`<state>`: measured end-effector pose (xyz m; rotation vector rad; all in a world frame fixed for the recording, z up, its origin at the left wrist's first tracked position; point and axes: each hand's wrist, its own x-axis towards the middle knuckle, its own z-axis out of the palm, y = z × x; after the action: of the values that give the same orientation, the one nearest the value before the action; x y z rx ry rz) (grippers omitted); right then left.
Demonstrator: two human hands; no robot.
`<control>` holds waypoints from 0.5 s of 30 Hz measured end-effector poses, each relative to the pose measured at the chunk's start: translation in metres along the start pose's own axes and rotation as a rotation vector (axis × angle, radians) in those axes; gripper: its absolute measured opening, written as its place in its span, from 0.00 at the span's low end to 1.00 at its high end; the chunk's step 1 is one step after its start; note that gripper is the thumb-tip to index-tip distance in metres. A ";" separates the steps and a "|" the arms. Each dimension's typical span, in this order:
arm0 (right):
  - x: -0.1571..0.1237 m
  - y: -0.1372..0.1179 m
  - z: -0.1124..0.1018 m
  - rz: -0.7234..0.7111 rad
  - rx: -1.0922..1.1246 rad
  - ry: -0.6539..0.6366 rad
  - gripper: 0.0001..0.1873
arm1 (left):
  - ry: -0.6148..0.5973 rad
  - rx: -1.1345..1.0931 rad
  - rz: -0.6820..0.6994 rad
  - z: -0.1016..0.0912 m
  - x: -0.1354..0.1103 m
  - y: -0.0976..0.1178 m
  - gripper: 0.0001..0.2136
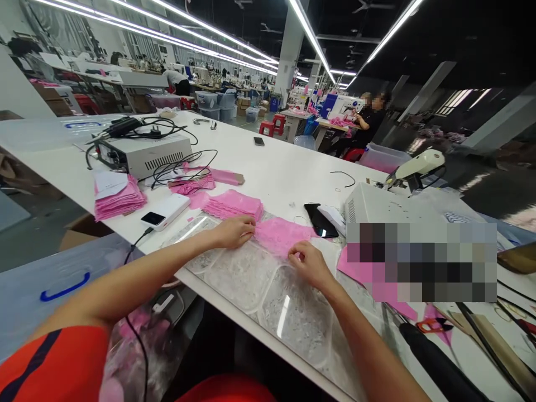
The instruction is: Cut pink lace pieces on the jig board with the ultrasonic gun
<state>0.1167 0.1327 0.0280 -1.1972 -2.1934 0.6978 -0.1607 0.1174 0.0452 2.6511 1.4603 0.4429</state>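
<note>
A piece of pink lace (280,235) lies flat on the white table (276,162) in front of me. My left hand (235,230) rests with curled fingers on the lace's left edge. My right hand (309,262) pinches the lace's near right edge between thumb and fingers. Just behind my left hand sits a stack of pink lace pieces (234,205). Under my hands lies a clear plastic tray (268,290) with compartments of small pale parts.
A grey power unit (144,153) with black cables stands at the left, beside more pink stacks (118,201) and a white phone (165,212). A black phone (320,220) and a white machine (377,204) are at the right. Red-handled scissors (433,325) lie near right. People work at far tables.
</note>
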 end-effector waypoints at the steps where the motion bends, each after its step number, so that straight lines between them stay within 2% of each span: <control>1: -0.006 -0.008 0.007 -0.021 0.008 -0.051 0.07 | -0.009 0.007 0.018 -0.001 -0.014 0.001 0.09; 5: -0.024 -0.042 0.035 -0.099 0.033 -0.222 0.07 | -0.041 0.023 0.054 -0.008 -0.070 0.001 0.09; 9: -0.029 -0.060 0.044 -0.195 0.079 -0.333 0.08 | -0.064 0.023 0.049 -0.018 -0.107 0.001 0.09; 11: -0.020 -0.057 0.040 -0.199 0.125 -0.293 0.08 | -0.054 0.021 0.030 -0.022 -0.116 0.001 0.09; 13: -0.004 -0.046 0.035 -0.144 0.138 -0.166 0.08 | -0.022 0.022 -0.006 -0.022 -0.117 0.002 0.10; 15: 0.016 -0.029 0.029 -0.052 0.104 -0.010 0.08 | 0.018 0.022 -0.052 -0.018 -0.108 0.001 0.11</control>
<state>0.0731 0.1277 0.0300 -1.0826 -2.1607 0.7882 -0.2195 0.0254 0.0402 2.6257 1.5449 0.4503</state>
